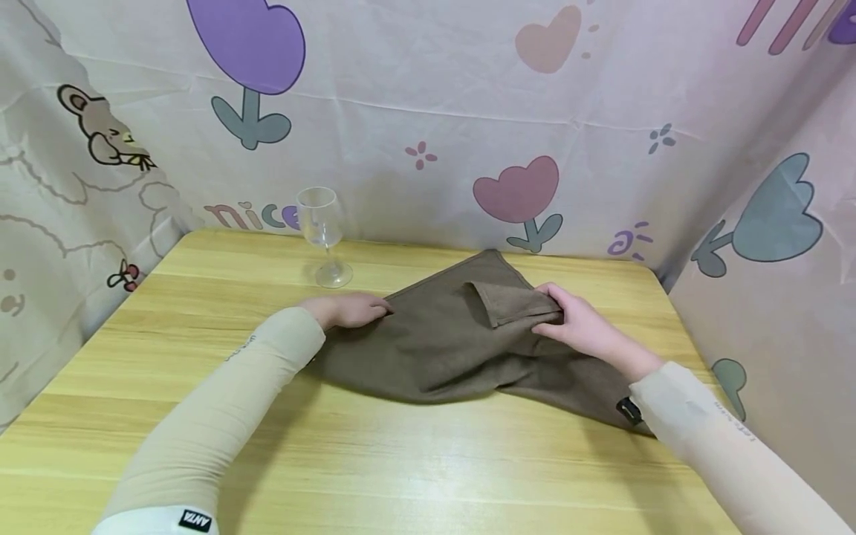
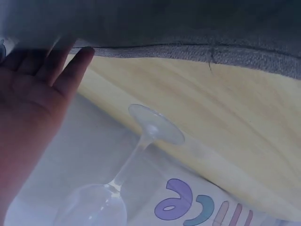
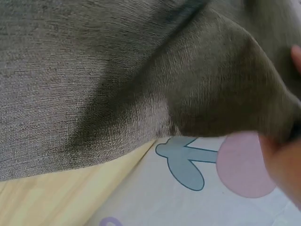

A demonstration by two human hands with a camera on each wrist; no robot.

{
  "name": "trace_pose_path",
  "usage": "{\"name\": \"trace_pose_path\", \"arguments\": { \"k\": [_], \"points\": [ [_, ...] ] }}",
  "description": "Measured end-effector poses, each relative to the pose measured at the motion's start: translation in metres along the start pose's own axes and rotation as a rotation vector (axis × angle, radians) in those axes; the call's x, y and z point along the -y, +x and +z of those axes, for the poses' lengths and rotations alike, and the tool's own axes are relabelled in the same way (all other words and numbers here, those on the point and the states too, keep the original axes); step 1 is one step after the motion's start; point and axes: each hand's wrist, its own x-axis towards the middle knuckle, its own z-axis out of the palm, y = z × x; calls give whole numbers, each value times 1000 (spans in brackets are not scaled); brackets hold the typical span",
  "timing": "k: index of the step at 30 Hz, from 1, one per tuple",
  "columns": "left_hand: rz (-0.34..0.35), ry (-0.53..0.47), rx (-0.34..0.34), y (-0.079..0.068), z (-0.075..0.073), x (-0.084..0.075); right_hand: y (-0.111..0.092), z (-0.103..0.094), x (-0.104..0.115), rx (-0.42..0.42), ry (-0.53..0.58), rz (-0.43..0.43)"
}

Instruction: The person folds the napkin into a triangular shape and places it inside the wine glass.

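A brown woven cloth [image 1: 428, 349] with a stitched hem lies rumpled across the middle of the wooden table. One corner of it is folded over near my right hand [image 1: 578, 319], whose thumb and fingers pinch the cloth there. At the cloth's left edge is my left hand [image 1: 351, 308]. Its fingers [image 2: 73, 70] look fairly straight in the left wrist view and touch the cloth, though some fingertips are blurred or hidden. In the right wrist view, the cloth [image 3: 117, 94] fills most of the picture, and only a bit of the hand shows at the right edge.
A clear stemmed wine glass [image 1: 324, 234] stands upright behind my left hand, close to the table's back edge. Pale fabric [image 1: 401, 67] printed with flowers and hearts hangs behind and beside the table [image 1: 428, 475]. Bare wood shows in front of the cloth.
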Motion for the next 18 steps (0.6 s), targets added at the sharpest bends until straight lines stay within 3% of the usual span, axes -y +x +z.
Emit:
{"name": "trace_pose_path", "arguments": {
  "k": [4,10,18],
  "points": [
    [-79,-76,-1,1,0,0,1,0,-1,-27,-18,-7],
    [27,55,-6,4,3,0,2,-7,0,6,48,51],
    [20,168,-28,5,4,-5,10,-8,10,-232,-127,66]
  ]
}}
